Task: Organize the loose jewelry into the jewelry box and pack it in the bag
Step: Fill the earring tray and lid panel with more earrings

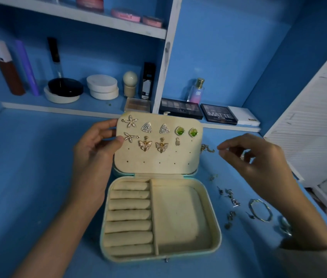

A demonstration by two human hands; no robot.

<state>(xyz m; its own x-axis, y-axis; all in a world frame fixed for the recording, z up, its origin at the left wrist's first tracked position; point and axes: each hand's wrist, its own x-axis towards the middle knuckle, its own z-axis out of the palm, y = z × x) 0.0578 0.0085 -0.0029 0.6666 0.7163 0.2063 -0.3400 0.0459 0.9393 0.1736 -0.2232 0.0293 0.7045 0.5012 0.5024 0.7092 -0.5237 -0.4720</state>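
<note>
A cream jewelry box (pixel 208 199) lies open on the blue surface, with ring rolls on its left side and a bare compartment on its right. Its raised lid panel (pixel 158 157) carries several earrings: starfish, triangles, green stones, butterflies and a small pineapple (pixel 177 141). My left hand (pixel 96 145) pinches the lid's left edge, thumb on the front. My right hand (pixel 255 163) hovers right of the lid with fingers loosely curled; whether it holds a small piece I cannot tell. A gold chain (pixel 206 148) lies just right of the lid. No bag is in view.
Loose earrings (pixel 228 197), a bangle (pixel 261 210) and a silver ring (pixel 285 225) lie scattered right of the box. Behind stand makeup palettes (pixel 180 111), a perfume bottle (pixel 196 91) and shelves with jars and tubes. A white slatted panel (pixel 319 127) leans at the right.
</note>
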